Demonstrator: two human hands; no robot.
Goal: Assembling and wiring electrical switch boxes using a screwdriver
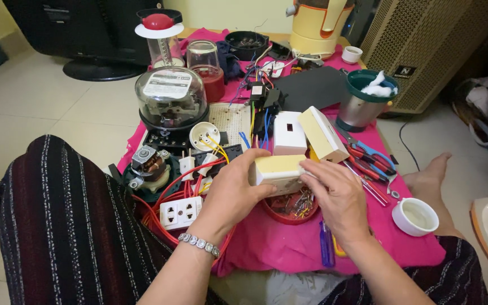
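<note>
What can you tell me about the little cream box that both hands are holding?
The cream box is a small rectangular block, plastic by its look, with a pale yellow top and whiter sides. It is held level above a red dish of small parts. The left hand grips its left end; the right hand touches its right end.

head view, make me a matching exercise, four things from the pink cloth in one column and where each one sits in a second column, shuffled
Things:
1. cream box
2. white socket block
3. red-handled pliers
4. white cup

Places:
A. at the cloth's near right corner
B. held between the left hand and the right hand
C. among red wires, left of the left hand
D. lying on the cloth right of the hands, below the green-rimmed metal jar

Pairs: 1-B, 2-C, 3-D, 4-A
</note>
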